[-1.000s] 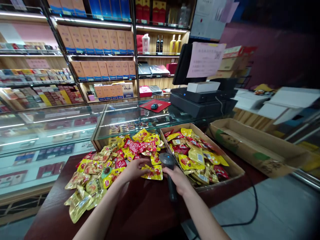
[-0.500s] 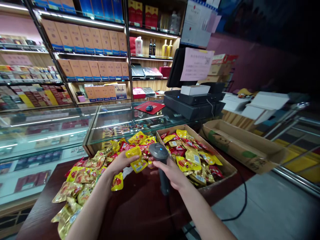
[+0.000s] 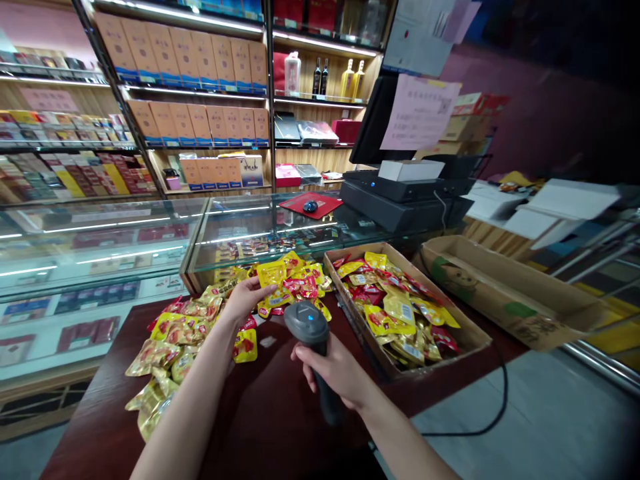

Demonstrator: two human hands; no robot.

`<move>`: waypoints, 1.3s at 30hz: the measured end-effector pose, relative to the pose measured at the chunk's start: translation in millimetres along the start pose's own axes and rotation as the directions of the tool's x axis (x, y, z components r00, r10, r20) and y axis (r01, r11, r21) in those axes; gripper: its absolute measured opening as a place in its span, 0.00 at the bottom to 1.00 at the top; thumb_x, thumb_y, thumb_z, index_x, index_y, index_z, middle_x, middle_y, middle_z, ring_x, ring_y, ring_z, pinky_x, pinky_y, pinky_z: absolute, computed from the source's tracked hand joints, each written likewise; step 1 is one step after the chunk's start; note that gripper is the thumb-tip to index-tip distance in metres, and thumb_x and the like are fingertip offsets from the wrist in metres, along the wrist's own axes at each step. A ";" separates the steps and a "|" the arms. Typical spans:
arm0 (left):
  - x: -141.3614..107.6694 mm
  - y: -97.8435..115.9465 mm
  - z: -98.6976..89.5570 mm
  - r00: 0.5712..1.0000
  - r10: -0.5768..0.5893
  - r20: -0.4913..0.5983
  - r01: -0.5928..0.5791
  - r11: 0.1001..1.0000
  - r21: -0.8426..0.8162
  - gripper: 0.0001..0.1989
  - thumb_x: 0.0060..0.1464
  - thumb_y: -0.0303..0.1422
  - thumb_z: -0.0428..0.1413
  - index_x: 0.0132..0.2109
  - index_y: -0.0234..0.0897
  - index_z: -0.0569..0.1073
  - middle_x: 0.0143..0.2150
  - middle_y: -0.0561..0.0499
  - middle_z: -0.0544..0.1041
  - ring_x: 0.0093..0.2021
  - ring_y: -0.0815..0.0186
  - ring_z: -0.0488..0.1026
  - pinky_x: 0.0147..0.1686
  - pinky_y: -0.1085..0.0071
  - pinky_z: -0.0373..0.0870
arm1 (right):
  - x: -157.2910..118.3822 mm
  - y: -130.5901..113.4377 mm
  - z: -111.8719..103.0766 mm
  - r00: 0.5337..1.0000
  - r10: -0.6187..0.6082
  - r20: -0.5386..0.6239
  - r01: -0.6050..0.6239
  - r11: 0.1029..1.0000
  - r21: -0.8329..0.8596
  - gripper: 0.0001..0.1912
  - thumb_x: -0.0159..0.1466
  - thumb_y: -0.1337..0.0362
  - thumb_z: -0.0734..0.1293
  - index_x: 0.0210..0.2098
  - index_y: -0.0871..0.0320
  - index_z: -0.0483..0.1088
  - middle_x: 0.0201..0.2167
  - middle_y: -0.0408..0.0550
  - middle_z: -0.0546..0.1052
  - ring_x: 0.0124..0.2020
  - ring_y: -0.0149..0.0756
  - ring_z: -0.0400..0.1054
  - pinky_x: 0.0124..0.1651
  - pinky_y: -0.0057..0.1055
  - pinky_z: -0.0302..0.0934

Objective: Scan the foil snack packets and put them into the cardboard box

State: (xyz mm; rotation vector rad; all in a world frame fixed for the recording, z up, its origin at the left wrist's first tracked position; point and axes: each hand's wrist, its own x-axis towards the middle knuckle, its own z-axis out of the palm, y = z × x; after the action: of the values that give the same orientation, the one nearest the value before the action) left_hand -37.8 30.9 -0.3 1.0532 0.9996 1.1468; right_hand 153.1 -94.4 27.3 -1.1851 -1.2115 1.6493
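My right hand (image 3: 337, 370) is wrapped round the handle of a dark grey barcode scanner (image 3: 306, 323), held over the dark red-brown table with a small blue light on its head. My left hand (image 3: 246, 297) pinches a yellow snack packet (image 3: 273, 275) above the pile of packets. That pile of gold, yellow and red packets (image 3: 195, 310) spreads across the left and back of the table. One yellow packet (image 3: 245, 346) lies under my left forearm's right side. To the right, a shallow cardboard box (image 3: 357, 327) holds many similar packets.
Glass display counters (image 3: 125, 233) stand behind the table. A mouse (image 3: 310, 207) rests on a red mat near a monitor (image 3: 373, 120). A long cardboard tray (image 3: 500, 307) sits at the right, with a black cable (image 3: 504, 393) below. Stocked shelves rise behind.
The scanner and my right hand have moved left and away from the box. My left hand with the yellow packet is higher over the pile. The camera view has shifted.
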 end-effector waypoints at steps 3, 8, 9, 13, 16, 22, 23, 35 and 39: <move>5.6 -10.4 0.4 0.997 0.035 -0.073 -0.034 0.999 0.018 0.21 0.34 0.43 0.67 0.33 0.32 0.78 0.31 0.49 0.79 0.29 0.67 0.73 0.31 0.73 0.68 | 1.3 4.2 8.6 0.999 -0.031 -0.019 0.031 0.999 0.028 0.17 0.55 0.53 0.68 0.32 0.59 0.61 0.22 0.38 0.69 0.15 0.22 0.59 0.17 0.22 0.56; 7.0 -14.5 2.4 0.995 0.056 -0.081 -0.049 0.995 0.085 0.19 0.37 0.46 0.65 0.27 0.33 0.76 0.25 0.52 0.76 0.25 0.71 0.69 0.25 0.77 0.63 | -0.9 6.7 25.4 1.000 0.019 0.015 -0.020 0.997 0.078 0.20 0.54 0.51 0.68 0.33 0.59 0.59 0.21 0.37 0.67 0.14 0.22 0.59 0.16 0.22 0.58; 7.0 -14.1 2.7 0.995 0.055 -0.084 -0.048 0.995 0.088 0.19 0.37 0.46 0.64 0.27 0.33 0.76 0.25 0.52 0.76 0.25 0.71 0.69 0.25 0.77 0.63 | -0.9 7.7 27.9 0.999 0.031 0.016 -0.033 0.995 0.091 0.20 0.54 0.51 0.68 0.34 0.59 0.59 0.21 0.37 0.67 0.14 0.23 0.60 0.16 0.23 0.59; 6.2 -10.5 2.0 0.996 0.078 -0.041 -0.074 0.993 0.090 0.20 0.40 0.47 0.63 0.32 0.33 0.77 0.28 0.52 0.76 0.26 0.70 0.69 0.27 0.76 0.64 | 1.9 13.1 33.6 1.000 0.018 0.006 -0.019 0.995 0.101 0.22 0.53 0.49 0.69 0.35 0.58 0.59 0.21 0.37 0.67 0.15 0.26 0.62 0.16 0.26 0.62; 2.7 -2.9 2.3 0.988 0.144 -0.053 -0.137 0.984 0.111 0.18 0.42 0.46 0.62 0.33 0.34 0.78 0.26 0.53 0.75 0.26 0.70 0.69 0.27 0.76 0.64 | 0.8 11.5 34.9 1.000 0.019 0.004 -0.019 0.997 0.076 0.21 0.55 0.49 0.68 0.36 0.58 0.60 0.16 0.35 0.65 0.14 0.26 0.61 0.16 0.24 0.61; -7.2 17.0 6.8 0.965 0.215 -0.151 -0.198 0.973 0.119 0.18 0.42 0.44 0.63 0.36 0.34 0.79 0.26 0.52 0.75 0.27 0.69 0.68 0.24 0.78 0.61 | -11.6 -6.2 38.1 1.000 -0.019 0.001 0.019 0.998 0.065 0.21 0.55 0.49 0.67 0.39 0.56 0.60 0.14 0.34 0.64 0.13 0.28 0.61 0.16 0.25 0.59; -8.1 18.7 7.6 0.966 0.210 -0.153 -0.196 0.975 0.103 0.18 0.42 0.43 0.63 0.37 0.34 0.79 0.27 0.52 0.75 0.27 0.70 0.68 0.24 0.78 0.61 | -12.8 -8.3 38.8 1.000 -0.020 0.004 0.020 0.998 0.062 0.21 0.55 0.49 0.67 0.39 0.56 0.60 0.14 0.34 0.64 0.13 0.28 0.61 0.16 0.25 0.59; -1.8 5.2 6.8 0.977 0.130 -0.169 -0.117 0.990 0.083 0.18 0.37 0.44 0.65 0.28 0.33 0.75 0.22 0.56 0.70 0.21 0.76 0.62 0.20 0.80 0.56 | -3.0 3.1 35.3 0.999 -0.001 -0.052 0.002 1.000 0.026 0.22 0.55 0.48 0.67 0.38 0.56 0.59 0.12 0.33 0.64 0.11 0.27 0.60 0.15 0.24 0.57; -0.3 4.1 5.9 0.977 0.119 -0.175 -0.106 0.991 0.081 0.17 0.37 0.44 0.65 0.29 0.33 0.77 0.21 0.56 0.70 0.22 0.75 0.64 0.21 0.80 0.57 | -2.5 2.4 35.0 0.998 0.000 -0.056 0.001 1.000 0.014 0.23 0.55 0.48 0.67 0.39 0.57 0.60 0.12 0.33 0.64 0.11 0.28 0.59 0.15 0.24 0.57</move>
State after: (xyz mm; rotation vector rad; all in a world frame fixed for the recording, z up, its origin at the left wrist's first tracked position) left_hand -32.9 30.2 5.0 1.0885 1.1413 1.3259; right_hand 120.2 -106.5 29.8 -1.2140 -1.1633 1.6111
